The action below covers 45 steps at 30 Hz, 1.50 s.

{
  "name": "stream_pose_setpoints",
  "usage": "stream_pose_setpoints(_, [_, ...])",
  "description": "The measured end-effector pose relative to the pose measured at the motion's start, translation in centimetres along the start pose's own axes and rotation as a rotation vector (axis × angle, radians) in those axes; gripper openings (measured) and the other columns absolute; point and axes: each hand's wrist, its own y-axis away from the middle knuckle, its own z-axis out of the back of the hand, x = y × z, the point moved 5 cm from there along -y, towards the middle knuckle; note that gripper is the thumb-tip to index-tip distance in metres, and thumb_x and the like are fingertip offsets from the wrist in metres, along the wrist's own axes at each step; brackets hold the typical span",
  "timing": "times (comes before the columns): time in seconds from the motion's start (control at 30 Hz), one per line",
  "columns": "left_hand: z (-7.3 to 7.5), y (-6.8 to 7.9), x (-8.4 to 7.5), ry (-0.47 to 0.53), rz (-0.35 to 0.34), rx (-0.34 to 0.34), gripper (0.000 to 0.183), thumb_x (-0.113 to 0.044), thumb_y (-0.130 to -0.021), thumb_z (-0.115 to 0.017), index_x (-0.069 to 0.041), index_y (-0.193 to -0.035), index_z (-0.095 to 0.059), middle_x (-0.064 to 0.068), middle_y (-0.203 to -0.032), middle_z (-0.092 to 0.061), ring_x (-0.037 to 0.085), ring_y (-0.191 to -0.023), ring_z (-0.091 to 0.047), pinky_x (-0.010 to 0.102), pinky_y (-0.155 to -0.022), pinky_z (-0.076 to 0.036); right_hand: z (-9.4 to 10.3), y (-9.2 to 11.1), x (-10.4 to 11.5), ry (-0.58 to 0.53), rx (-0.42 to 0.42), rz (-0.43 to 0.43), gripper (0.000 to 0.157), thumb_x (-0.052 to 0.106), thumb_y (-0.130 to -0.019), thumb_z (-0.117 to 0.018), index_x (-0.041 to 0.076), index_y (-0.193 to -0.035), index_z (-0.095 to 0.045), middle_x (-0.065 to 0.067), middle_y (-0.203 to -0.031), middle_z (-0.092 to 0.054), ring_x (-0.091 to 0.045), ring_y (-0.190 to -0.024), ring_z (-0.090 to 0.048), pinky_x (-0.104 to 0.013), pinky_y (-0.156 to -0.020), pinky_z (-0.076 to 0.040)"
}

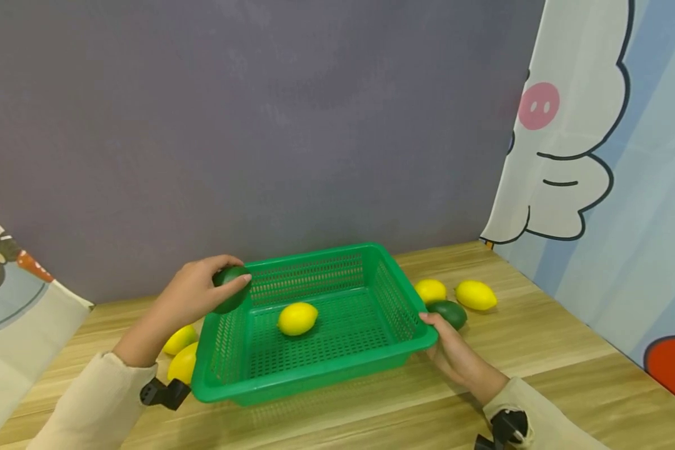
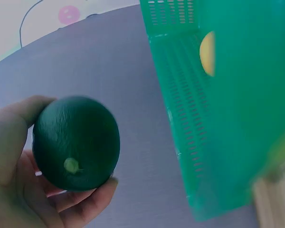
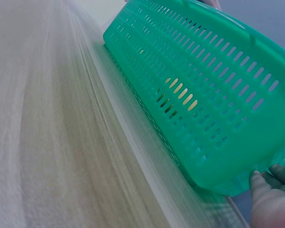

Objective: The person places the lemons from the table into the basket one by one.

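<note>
A green perforated plastic basket (image 1: 320, 375) stands in the middle of the head view, with one lemon (image 1: 297, 319) on its floor. My left hand (image 1: 194, 287) holds a dark green avocado (image 1: 232, 300) at the basket's back left corner, level with the rim or above it. In the left wrist view the avocado (image 2: 76, 142) lies between thumb and fingers, its pale stem spot showing, apart from the basket wall (image 2: 178, 118). With thumb over the rim, my right hand (image 1: 455, 353) grips the basket's front right corner. That grip also shows in the right wrist view.
Right of the basket, two lemons (image 1: 475, 295) and another avocado (image 1: 449, 314) lie on the wooden table (image 1: 540, 337). Two more lemons (image 1: 181, 340) sit to the left, partly behind the left forearm and basket. A grey wall (image 1: 315, 125) rises behind the table.
</note>
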Motion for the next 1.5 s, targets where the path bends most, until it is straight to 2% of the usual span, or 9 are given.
stream_pose_setpoints(0.13, [0.1,-0.5,-0.5,-0.003,-0.008,0.004,0.040,-0.042,-0.093,-0.056,-0.009,-0.115,-0.063,0.010,-0.109,-0.066,0.020,-0.082,-0.057,0.036,-0.069,-0.045,0.0,0.0,0.0,-0.010,-0.004,0.001,0.029,0.023,-0.102,-0.027,0.017,-0.111,-0.054,0.010,-0.102,-0.060,-0.005,-0.096,-0.055,-0.021,-0.088,-0.042])
stream_pose_setpoints(0.4, [0.3,-1.1,-1.2,-0.010,-0.023,0.028,0.041,-0.042,-0.093,-0.055,-0.009,-0.117,-0.063,0.010,-0.110,-0.066,0.022,-0.086,-0.058,0.041,-0.074,-0.047,0.0,0.0,0.0,-0.001,-0.006,-0.004,0.029,0.023,-0.102,-0.026,0.017,-0.110,-0.053,0.010,-0.101,-0.060,-0.005,-0.096,-0.055,-0.021,-0.089,-0.042])
stream_pose_setpoints(0.63, [0.3,-1.6,-1.8,0.002,-0.015,0.060,0.046,-0.046,-0.094,-0.053,-0.009,-0.121,-0.061,0.012,-0.118,-0.063,0.028,-0.100,-0.059,0.049,-0.083,-0.047,0.0,0.0,0.0,0.006,0.004,0.004,0.030,0.024,-0.102,-0.026,0.017,-0.112,-0.053,0.009,-0.103,-0.060,-0.005,-0.098,-0.054,-0.021,-0.090,-0.042])
stream_pose_setpoints(0.8, [0.0,-2.2,-1.9,0.009,-0.009,0.064,0.044,-0.045,-0.094,-0.054,-0.011,-0.120,-0.062,0.012,-0.119,-0.063,0.029,-0.103,-0.058,0.049,-0.085,-0.046,0.0,0.0,0.0,0.006,-0.003,0.002,0.029,0.024,-0.102,-0.026,0.016,-0.112,-0.053,0.009,-0.103,-0.060,-0.006,-0.098,-0.054,-0.021,-0.090,-0.042])
stream_pose_setpoints(1.13, [-1.0,-3.6,-2.4,0.031,-0.019,0.081,0.044,-0.047,-0.093,-0.053,-0.014,-0.121,-0.061,0.009,-0.120,-0.062,0.029,-0.107,-0.057,0.049,-0.087,-0.046,-0.1,0.1,0.1,-0.001,-0.052,-0.010,0.028,0.023,-0.101,-0.029,0.017,-0.110,-0.055,0.009,-0.103,-0.061,-0.006,-0.097,-0.055,-0.021,-0.089,-0.042])
stream_pose_setpoints(1.33, [-1.7,-4.6,-2.9,0.072,-0.035,0.077,0.043,-0.044,-0.093,-0.056,-0.012,-0.121,-0.061,0.010,-0.121,-0.062,0.030,-0.109,-0.057,0.050,-0.090,-0.045,-0.2,0.1,0.1,-0.006,-0.046,-0.007,0.028,0.022,-0.101,-0.029,0.018,-0.109,-0.056,0.009,-0.102,-0.062,-0.006,-0.096,-0.056,-0.021,-0.089,-0.043])
stream_pose_setpoints(1.5, [-2.7,-5.4,-3.5,0.070,-0.061,0.107,0.038,-0.040,-0.092,-0.058,-0.013,-0.118,-0.063,0.006,-0.116,-0.064,0.026,-0.105,-0.058,0.047,-0.089,-0.046,-0.2,0.0,0.1,-0.013,-0.039,-0.006,0.028,0.022,-0.101,-0.029,0.018,-0.109,-0.056,0.009,-0.102,-0.062,-0.005,-0.096,-0.057,-0.021,-0.089,-0.044])
